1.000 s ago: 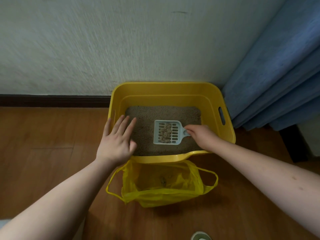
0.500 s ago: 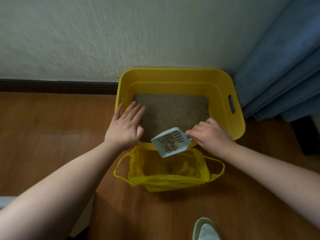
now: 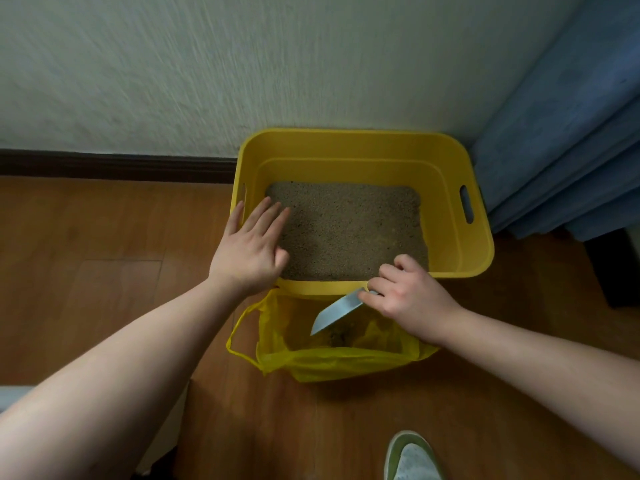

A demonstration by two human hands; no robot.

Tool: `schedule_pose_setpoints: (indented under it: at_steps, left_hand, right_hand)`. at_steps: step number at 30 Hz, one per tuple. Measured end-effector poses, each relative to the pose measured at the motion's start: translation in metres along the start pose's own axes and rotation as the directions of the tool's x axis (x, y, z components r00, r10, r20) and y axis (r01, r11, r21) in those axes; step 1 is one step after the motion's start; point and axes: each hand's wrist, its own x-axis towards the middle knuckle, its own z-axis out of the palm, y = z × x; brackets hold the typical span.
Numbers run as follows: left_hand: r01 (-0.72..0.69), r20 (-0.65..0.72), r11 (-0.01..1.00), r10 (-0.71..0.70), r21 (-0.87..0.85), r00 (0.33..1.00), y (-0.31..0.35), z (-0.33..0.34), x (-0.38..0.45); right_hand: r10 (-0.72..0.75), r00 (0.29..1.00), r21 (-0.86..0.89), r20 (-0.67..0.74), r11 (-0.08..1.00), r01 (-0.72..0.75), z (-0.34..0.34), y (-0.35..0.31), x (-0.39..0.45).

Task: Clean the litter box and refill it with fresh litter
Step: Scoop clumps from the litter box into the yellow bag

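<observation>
A yellow litter box (image 3: pixel 460 161) stands on the wooden floor against the wall, with grey-brown litter (image 3: pixel 346 230) covering its bottom. My left hand (image 3: pixel 251 249) rests flat on the box's near left corner, fingers straight over the litter. My right hand (image 3: pixel 410 297) grips the handle of a pale blue scoop (image 3: pixel 337 311), which is tipped on edge over the open mouth of a yellow plastic bag (image 3: pixel 311 362) in front of the box. Dark clumps lie in the bag's bottom.
A blue curtain (image 3: pixel 568 133) hangs at the right, close to the box. A dark furniture leg (image 3: pixel 616 268) stands beside it. A green and white shoe (image 3: pixel 412 457) shows at the bottom edge. A dark skirting board (image 3: pixel 114 162) runs along the wall.
My right hand lifted the loaded scoop out of the box, carried it over the near rim and tipped it over the bag. My left hand stayed on the box's corner.
</observation>
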Motion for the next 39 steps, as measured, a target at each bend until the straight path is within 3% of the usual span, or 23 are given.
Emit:
schedule_pose_setpoints:
  at_steps: [8,12,13,15,17,19,22,26,30,36,39]
  left_hand:
    - [0.017,-0.049,1.0,-0.016,0.006,0.999,0.003,-0.003,-0.003]
    - [0.048,-0.083,0.999,-0.046,0.017,0.995,0.005,-0.003,-0.006]
    - [0.051,-0.08,0.999,-0.05,0.016,0.996,0.005,-0.003,-0.005]
    - [0.056,-0.074,0.998,-0.054,0.018,0.996,0.005,-0.003,-0.005]
    - [0.066,-0.075,0.998,-0.064,0.025,0.995,0.004,-0.003,-0.005]
    - [0.072,-0.072,0.997,-0.07,0.021,0.995,0.003,-0.003,-0.004]
    - [0.07,-0.063,0.998,-0.07,-0.005,0.996,0.004,-0.002,-0.004]
    - [0.07,-0.055,0.997,-0.071,-0.009,0.996,0.005,-0.001,-0.005]
    - [0.066,-0.048,0.998,-0.066,-0.001,0.997,0.005,0.001,-0.005]
    - [0.052,0.003,0.998,-0.052,0.02,0.999,0.003,0.001,-0.002]
    - [0.051,0.018,0.998,-0.052,0.023,0.998,0.003,0.001,-0.001]
  right_hand:
    - [0.19,0.981,0.097,-0.044,0.978,-0.185,-0.025,0.022,0.022]
    - [0.413,0.907,0.134,0.085,0.897,-0.422,-0.032,0.056,0.029]
    - [0.502,0.844,0.137,0.189,0.837,-0.529,-0.029,0.065,0.028]
    - [0.64,0.643,0.186,0.42,0.633,-0.751,-0.02,0.085,0.024]
    - [0.678,0.449,0.147,0.581,0.456,-0.878,-0.007,0.105,0.02]
    - [0.651,0.333,0.012,0.682,0.446,-0.895,0.005,0.121,0.018]
    - [0.624,0.242,-0.095,0.743,0.456,-0.885,0.014,0.133,0.022]
    - [0.582,0.208,0.016,0.786,0.318,-0.948,0.032,0.14,0.03]
    - [0.539,0.249,0.075,0.805,0.325,-0.943,0.049,0.136,0.046]
    - [0.57,0.294,0.238,0.767,0.172,-0.956,0.072,0.12,0.076]
    - [0.58,0.323,0.287,0.748,0.156,-0.945,0.083,0.111,0.091]
